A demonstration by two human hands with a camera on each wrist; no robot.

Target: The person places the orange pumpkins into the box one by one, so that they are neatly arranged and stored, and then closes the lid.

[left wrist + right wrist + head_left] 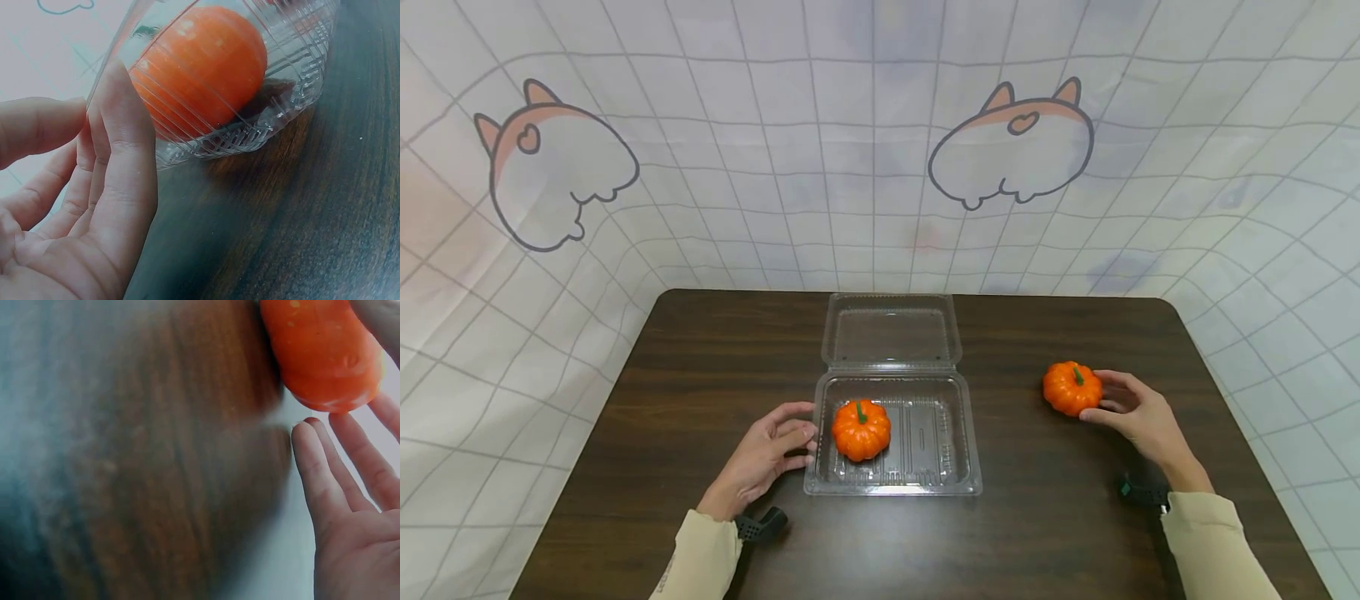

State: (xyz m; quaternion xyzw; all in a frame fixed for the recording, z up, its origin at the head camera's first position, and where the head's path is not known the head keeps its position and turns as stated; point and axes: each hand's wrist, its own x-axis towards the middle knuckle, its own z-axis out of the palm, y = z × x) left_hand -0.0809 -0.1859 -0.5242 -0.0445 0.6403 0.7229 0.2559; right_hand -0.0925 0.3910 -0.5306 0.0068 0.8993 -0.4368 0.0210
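Note:
A clear plastic clamshell box point(925, 483) lies with its lid point(891, 333) folded back away from me. Inside, toward its left, sits an orange toy pumpkin point(861, 431) with a green stem. My left hand point(765, 454) pinches the box's left rim; in the left wrist view the thumb point(44, 128) is on one side of the rim and the fingers point(128, 144) on the other. Well to the right, my right hand point(1138, 417) holds a second orange pumpkin point(1067, 388) by its right side, between thumb and fingertips. In the right wrist view, the other fingers point(319, 465) extend below the pumpkin.
Everything stands on a dark brown wooden table point(700, 367) with rounded far corners. A white grid-patterned cloth point(880, 167) with cartoon animal drawings hangs behind it and along both sides. Black bands point(762, 525) circle both wrists, beside pale yellow sleeves point(1217, 542).

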